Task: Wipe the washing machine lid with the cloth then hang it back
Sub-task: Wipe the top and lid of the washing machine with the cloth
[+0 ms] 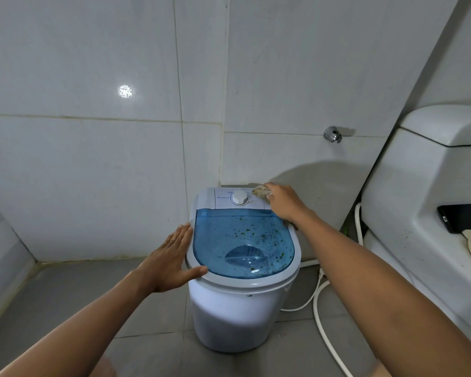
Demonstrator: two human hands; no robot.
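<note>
Both our forearms fill the near frame, reaching down to the washing machine [242, 308] on the tiled floor; its blue lid [242, 240] is shut and speckled with dark green flecks, so we judge the wiping step barely begun. Our left hand [169, 262] lies flat with fingers spread against the lid's left rim, steadying it, while our right hand [283, 204] grips the bunched cloth [261, 191] at the rear control panel beside the white dial [239, 197]. Next move, we judge: draw the cloth forward across the speckled lid.
</note>
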